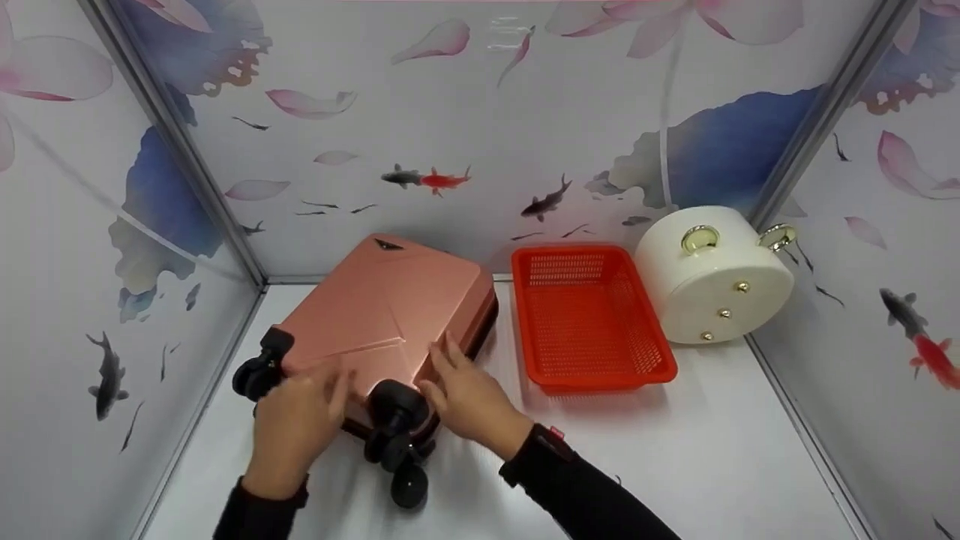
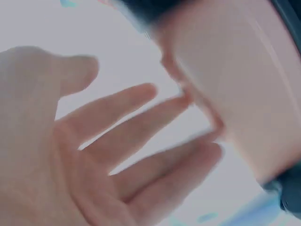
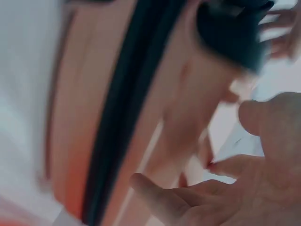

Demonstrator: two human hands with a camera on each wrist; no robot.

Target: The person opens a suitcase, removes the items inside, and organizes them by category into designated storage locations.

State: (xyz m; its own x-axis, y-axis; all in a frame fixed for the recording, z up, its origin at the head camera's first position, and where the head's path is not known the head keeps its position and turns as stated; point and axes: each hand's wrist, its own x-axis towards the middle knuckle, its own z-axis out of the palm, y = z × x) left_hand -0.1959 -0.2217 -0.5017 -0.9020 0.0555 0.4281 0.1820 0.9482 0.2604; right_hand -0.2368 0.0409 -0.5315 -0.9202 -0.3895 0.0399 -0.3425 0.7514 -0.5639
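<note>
A rose-pink hard-shell suitcase (image 1: 390, 300) lies flat on the white surface, turned at an angle, its black wheels (image 1: 396, 420) pointing toward me. My left hand (image 1: 298, 420) is at the wheeled end, between the two visible wheels. In the left wrist view its fingers (image 2: 155, 174) are spread and fairly straight, close to the pink shell; whether they touch it I cannot tell. Beside the near right corner is my right hand (image 1: 472, 397), fingers extended along the edge. The right wrist view shows these fingers (image 3: 160, 197) at the shell, near the black seam (image 3: 122, 113).
A red perforated plastic basket (image 1: 596, 379) stands right of the suitcase. Beyond it, a white round container (image 1: 712, 277) with gold ring handles and small gold feet rests on its side by the right wall. Patterned panels (image 1: 480, 97) close off the back and both sides.
</note>
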